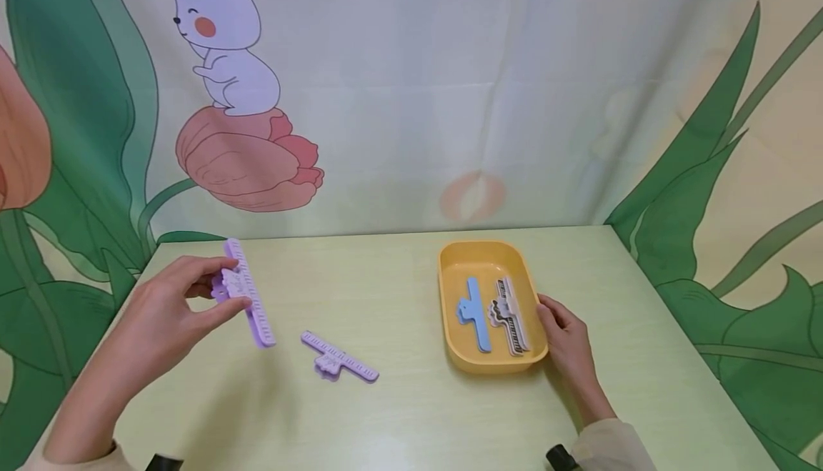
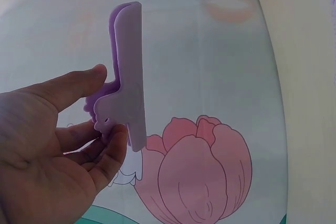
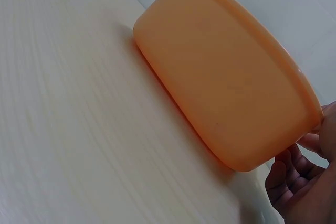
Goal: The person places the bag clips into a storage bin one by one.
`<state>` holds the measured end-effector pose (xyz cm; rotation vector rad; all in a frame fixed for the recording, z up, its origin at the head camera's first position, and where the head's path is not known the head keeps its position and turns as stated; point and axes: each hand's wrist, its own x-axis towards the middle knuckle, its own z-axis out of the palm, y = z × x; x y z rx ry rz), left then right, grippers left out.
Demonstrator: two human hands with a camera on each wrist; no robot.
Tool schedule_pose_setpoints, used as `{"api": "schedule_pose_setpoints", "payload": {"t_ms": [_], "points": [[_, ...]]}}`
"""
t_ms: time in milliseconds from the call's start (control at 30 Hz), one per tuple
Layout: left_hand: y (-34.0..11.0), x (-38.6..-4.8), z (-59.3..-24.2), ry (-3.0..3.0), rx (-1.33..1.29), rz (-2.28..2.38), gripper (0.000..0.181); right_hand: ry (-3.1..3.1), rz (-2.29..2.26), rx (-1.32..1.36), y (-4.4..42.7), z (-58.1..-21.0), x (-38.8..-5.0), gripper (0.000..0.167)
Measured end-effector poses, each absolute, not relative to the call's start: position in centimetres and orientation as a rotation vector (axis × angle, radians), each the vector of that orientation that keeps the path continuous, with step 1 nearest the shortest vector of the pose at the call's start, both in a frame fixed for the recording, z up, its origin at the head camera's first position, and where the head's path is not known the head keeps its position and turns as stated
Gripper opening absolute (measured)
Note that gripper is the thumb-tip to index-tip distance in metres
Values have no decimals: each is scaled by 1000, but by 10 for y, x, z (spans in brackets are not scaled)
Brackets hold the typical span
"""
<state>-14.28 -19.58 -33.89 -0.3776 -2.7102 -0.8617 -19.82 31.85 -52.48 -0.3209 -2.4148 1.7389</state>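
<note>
thumb and fingers of the left hand (image 1: 163, 306) pinch a purple clip (image 1: 252, 299) by its handle side, holding it up off the table (image 1: 392, 271), its long bar tilted in the head view. the right hand (image 1: 569, 335) grasps the tray (image 1: 495, 366) at its right side, fingers curled against the outer wall near one corner.

just inward from that grip, a white clip (image 1: 514, 306) with black markings lies in the tray; whether it is one piece or two overlapping, i cannot tell. beside it is a blue clip (image 1: 476, 317), apart from it. between the hands, nearer the left, a second purple clip (image 1: 339, 357) lies slanted on the table. farther out hangs a cloth (image 1: 398, 99) with a printed rabbit (image 1: 241, 81) on a pink flower (image 1: 244, 160).
</note>
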Motion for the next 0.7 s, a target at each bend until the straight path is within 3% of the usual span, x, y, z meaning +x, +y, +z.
{"api": "schedule_pose_setpoints", "payload": {"t_ms": [700], "points": [[-167,-153,-340,-2741,-422,-934,53,-2430,1716,-320,320,-525,-200,50]]}}
